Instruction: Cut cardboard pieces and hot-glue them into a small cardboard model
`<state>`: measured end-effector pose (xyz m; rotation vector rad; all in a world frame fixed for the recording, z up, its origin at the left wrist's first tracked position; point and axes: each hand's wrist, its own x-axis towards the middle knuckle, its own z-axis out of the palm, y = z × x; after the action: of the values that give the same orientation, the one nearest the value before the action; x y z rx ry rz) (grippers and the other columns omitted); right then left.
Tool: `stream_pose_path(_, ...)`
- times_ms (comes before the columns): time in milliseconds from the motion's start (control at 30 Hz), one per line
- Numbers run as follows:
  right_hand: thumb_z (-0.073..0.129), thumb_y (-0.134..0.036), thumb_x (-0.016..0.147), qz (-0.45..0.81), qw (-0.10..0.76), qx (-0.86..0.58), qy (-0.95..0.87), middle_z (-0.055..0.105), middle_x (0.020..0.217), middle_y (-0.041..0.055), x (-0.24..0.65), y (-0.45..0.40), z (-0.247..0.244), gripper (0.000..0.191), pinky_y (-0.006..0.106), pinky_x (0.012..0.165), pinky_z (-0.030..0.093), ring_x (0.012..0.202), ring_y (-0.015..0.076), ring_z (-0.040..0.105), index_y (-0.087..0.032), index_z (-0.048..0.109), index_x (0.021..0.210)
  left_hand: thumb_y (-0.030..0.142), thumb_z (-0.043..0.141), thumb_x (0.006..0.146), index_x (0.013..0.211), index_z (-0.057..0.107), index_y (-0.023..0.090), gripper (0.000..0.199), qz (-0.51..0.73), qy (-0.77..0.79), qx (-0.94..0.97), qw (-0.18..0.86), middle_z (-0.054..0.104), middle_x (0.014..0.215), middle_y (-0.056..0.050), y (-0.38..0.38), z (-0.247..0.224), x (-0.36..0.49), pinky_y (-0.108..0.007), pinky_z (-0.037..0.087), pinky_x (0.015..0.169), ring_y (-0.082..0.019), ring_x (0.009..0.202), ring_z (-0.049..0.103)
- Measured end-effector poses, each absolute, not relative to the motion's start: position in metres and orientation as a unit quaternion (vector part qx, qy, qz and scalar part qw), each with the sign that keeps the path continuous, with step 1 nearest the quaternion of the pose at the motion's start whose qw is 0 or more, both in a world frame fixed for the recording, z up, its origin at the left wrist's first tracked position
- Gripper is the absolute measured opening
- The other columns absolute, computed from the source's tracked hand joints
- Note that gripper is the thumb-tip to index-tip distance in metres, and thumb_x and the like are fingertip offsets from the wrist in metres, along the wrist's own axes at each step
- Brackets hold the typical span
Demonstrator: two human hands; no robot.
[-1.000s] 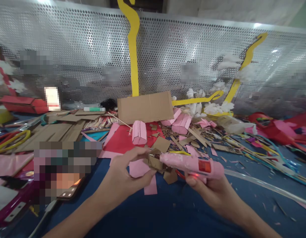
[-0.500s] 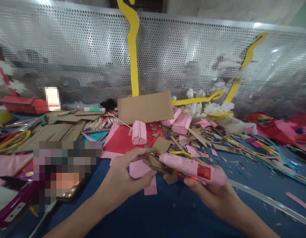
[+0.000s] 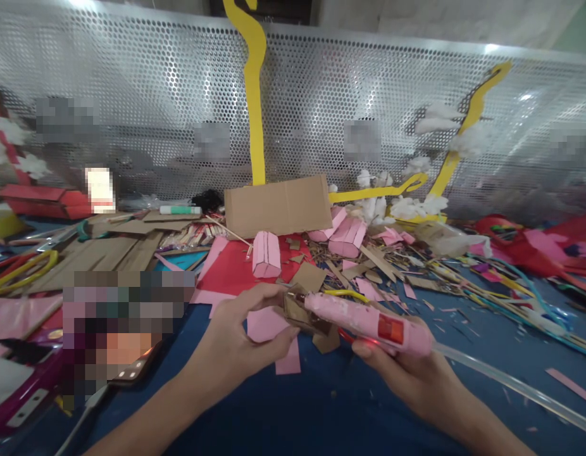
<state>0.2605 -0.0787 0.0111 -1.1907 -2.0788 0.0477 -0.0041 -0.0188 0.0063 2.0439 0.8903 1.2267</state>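
Between thumb and fingers, my left hand (image 3: 243,339) grips a small brown cardboard box (image 3: 297,311), its open end towards me. A pink hot glue gun (image 3: 364,322) with a red switch is in my right hand (image 3: 407,370), fingers wrapped round its handle. The gun's nozzle points left and meets the upper edge of the box, as near as I can tell. A clear glue stick (image 3: 506,380) trails out of its back. Just beyond my hands a pink paper prism (image 3: 266,254) rests on a red sheet (image 3: 226,269).
A cardboard box (image 3: 278,208) with a tall yellow strip (image 3: 256,120) stands behind, before a perforated metal panel (image 3: 307,101). More pink prisms (image 3: 347,237) and cardboard scraps (image 3: 388,263) lie right of it. Cardboard sheets (image 3: 98,259) and a partly blurred phone (image 3: 131,370) lie left.
Almost nothing differs. Both hands, the small box and the glue gun keep the same position, with only a very slight shift of the view.
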Motion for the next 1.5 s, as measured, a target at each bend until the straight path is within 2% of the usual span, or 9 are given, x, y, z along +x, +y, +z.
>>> stream_pose_path(67,0.061,-0.036,0.101,0.041,0.371,-0.46,-0.806,0.081,0.092,0.0022,0.2602,-0.0775,0.0133,0.021,0.032,0.071,0.062,0.083,0.0232,0.077,-0.026,0.075,0.114,0.019,0.076,0.082,0.116,0.068,0.024,0.036,0.456,0.337,0.766,0.302,0.082,0.114,-0.003,-0.0192,0.0079,-0.0042,-0.034,0.063,0.094,-0.021,0.103,0.078)
stream_pose_path(200,0.062,-0.033,0.1,0.083,0.373,-0.463,-0.8,0.082,0.101,0.002,0.2602,-0.0754,0.0159,0.017,0.034,0.079,0.063,0.089,0.0234,0.078,-0.028,0.077,0.106,0.019,0.076,0.082,0.117,0.068,0.024,0.037,0.451,0.339,0.767,0.307,0.081,0.113,-0.004,-0.0194,0.0087,-0.005,-0.036,0.063,0.096,-0.022,0.104,0.078)
stream_pose_path(367,0.06,-0.029,0.101,0.152,0.365,-0.458,-0.797,0.081,0.096,0.0,0.2624,-0.0736,0.0156,0.021,0.033,0.076,0.063,0.085,0.0224,0.077,-0.032,0.079,0.105,0.018,0.075,0.083,0.119,0.068,0.024,0.037,0.448,0.335,0.767,0.314,0.081,0.114,-0.003,-0.0201,0.0107,-0.005,-0.033,0.063,0.096,-0.021,0.105,0.077)
stream_pose_path(600,0.061,-0.031,0.1,0.123,0.382,-0.472,-0.785,0.081,0.099,-0.0007,0.262,-0.0748,0.0147,0.019,0.034,0.087,0.062,0.092,0.023,0.077,-0.031,0.08,0.1,0.019,0.076,0.083,0.117,0.068,0.025,0.036,0.451,0.342,0.767,0.303,0.081,0.11,-0.002,-0.0193,0.0104,-0.0037,-0.034,0.062,0.096,-0.02,0.102,0.077)
stream_pose_path(767,0.06,-0.032,0.1,0.107,0.382,-0.48,-0.782,0.08,0.089,0.0014,0.261,-0.0755,0.0141,0.021,0.036,0.087,0.063,0.084,0.0231,0.077,-0.028,0.079,0.093,0.018,0.076,0.083,0.118,0.067,0.026,0.037,0.452,0.336,0.764,0.315,0.081,0.112,-0.001,-0.0203,0.0087,-0.0046,-0.033,0.062,0.096,-0.019,0.103,0.077)
stream_pose_path(1167,0.056,-0.032,0.102,0.123,0.367,-0.457,-0.801,0.081,0.092,0.0009,0.2582,-0.0747,0.0165,0.023,0.032,0.075,0.063,0.083,0.0222,0.077,-0.03,0.079,0.097,0.019,0.075,0.084,0.12,0.067,0.026,0.038,0.448,0.336,0.77,0.306,0.081,0.114,-0.002,-0.0194,0.0071,-0.0055,-0.035,0.062,0.097,-0.02,0.104,0.077)
stream_pose_path(1267,0.058,-0.034,0.101,0.085,0.364,-0.464,-0.803,0.081,0.093,0.0029,0.2578,-0.0753,0.0156,0.021,0.033,0.078,0.063,0.082,0.0233,0.077,-0.027,0.078,0.098,0.02,0.077,0.082,0.118,0.067,0.024,0.038,0.453,0.341,0.767,0.3,0.081,0.114,-0.004,-0.0191,0.0052,-0.0058,-0.036,0.063,0.096,-0.021,0.103,0.077)
stream_pose_path(1400,0.063,-0.036,0.099,0.073,0.365,-0.479,-0.795,0.081,0.096,0.0055,0.259,-0.0773,0.0136,0.021,0.035,0.078,0.064,0.082,0.0249,0.077,-0.026,0.078,0.11,0.02,0.077,0.082,0.118,0.067,0.025,0.037,0.454,0.344,0.768,0.293,0.08,0.118,-0.004,-0.0192,0.0045,-0.0047,-0.035,0.062,0.097,-0.021,0.105,0.077)
stream_pose_path(1500,0.064,-0.036,0.098,0.119,0.385,-0.469,-0.786,0.081,0.094,0.0039,0.2579,-0.0784,0.0153,0.018,0.033,0.078,0.065,0.081,0.0236,0.076,-0.027,0.079,0.104,0.019,0.075,0.084,0.119,0.067,0.026,0.036,0.451,0.336,0.772,0.295,0.08,0.117,-0.003,-0.0189,0.0051,-0.0046,-0.035,0.062,0.097,-0.021,0.106,0.076)
